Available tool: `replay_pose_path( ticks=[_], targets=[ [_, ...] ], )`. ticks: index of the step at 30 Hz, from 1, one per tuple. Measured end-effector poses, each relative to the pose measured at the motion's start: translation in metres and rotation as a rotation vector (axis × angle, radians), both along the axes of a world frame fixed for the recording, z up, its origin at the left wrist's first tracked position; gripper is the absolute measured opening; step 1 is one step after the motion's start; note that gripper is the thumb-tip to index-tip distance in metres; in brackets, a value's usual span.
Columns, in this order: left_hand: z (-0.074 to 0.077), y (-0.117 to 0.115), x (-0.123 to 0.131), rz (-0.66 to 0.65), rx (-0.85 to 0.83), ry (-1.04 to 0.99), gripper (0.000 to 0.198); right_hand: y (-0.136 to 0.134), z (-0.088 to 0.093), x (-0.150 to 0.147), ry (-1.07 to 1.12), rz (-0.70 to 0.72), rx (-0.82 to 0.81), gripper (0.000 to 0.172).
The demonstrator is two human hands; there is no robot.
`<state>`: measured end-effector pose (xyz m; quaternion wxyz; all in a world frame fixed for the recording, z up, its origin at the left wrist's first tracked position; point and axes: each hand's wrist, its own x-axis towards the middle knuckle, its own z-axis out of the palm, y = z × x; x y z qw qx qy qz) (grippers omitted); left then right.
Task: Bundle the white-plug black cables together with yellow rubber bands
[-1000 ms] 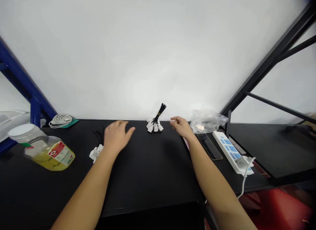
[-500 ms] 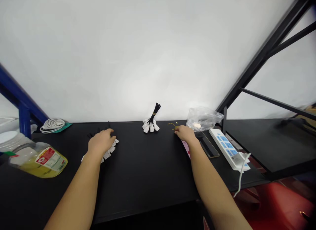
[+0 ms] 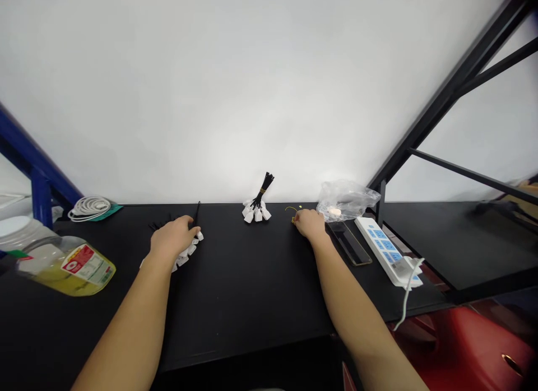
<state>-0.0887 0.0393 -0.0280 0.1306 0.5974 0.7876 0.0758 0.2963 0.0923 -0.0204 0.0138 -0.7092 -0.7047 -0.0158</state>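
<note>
My left hand (image 3: 174, 235) is over a row of black strips with white tags (image 3: 184, 259) on the black table. Its thumb and forefinger close on one black strip (image 3: 197, 213), which points up toward the wall. My right hand (image 3: 310, 223) rests on the table with fingertips pinched at some thin yellow bands (image 3: 293, 219); the exact grip is partly hidden. Between the hands, near the wall, stands a bundle of black strips (image 3: 263, 189), bound by a yellow band, its white tags (image 3: 257, 213) spread out at the base.
To the right lie a clear plastic bag (image 3: 348, 198), a phone (image 3: 349, 244) and a white power strip (image 3: 389, 251) with a plugged-in cord. At left are a jug of yellow liquid (image 3: 78, 268) and a coiled white cable (image 3: 89, 208). A red stool (image 3: 471, 346) stands below.
A black strip now sticks up between my left thumb and forefinger. My right hand has shifted slightly left onto the yellow bands, and the pink item beside its forearm is no longer visible.
</note>
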Motion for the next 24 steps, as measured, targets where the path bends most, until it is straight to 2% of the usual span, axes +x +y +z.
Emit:
replay_pose_path(
  ticks=[2,4,7,9,11,14,17,20,22,24],
  targets=[
    [0.003,-0.002,0.001,0.009,0.076,-0.013,0.044,-0.007,0.007,-0.005,0.027,0.027,0.038,0.019],
    [0.008,-0.005,0.005,0.040,0.192,-0.039,0.042,-0.020,0.014,-0.014,0.174,0.080,0.112,0.017],
    [0.015,-0.009,0.016,0.028,0.457,-0.172,0.042,-0.044,0.018,-0.038,0.671,0.217,0.227,0.015],
    [0.015,-0.011,0.030,-0.024,0.611,-0.349,0.042,-0.058,0.014,-0.060,0.933,0.350,0.222,0.026],
    [0.010,-0.013,0.050,-0.076,0.670,-0.547,0.042,-0.068,0.007,-0.080,1.039,0.439,0.148,0.027],
    [0.000,-0.021,0.082,-0.200,0.616,-0.703,0.038,-0.073,-0.002,-0.097,1.144,0.477,0.054,0.020],
    [-0.005,-0.032,0.108,-0.403,0.497,-0.640,0.028,-0.074,-0.002,-0.097,1.198,0.515,0.082,0.016],
    [0.001,-0.037,0.115,-0.545,0.414,-0.510,0.028,-0.074,0.004,-0.090,1.160,0.561,0.101,0.016],
    [0.006,-0.034,0.106,-0.557,0.402,-0.382,0.033,-0.073,0.006,-0.086,1.121,0.553,0.118,0.018],
    [0.009,-0.028,0.090,-0.454,0.400,-0.185,0.042,-0.071,0.007,-0.084,1.087,0.526,0.156,0.019]
  ],
)
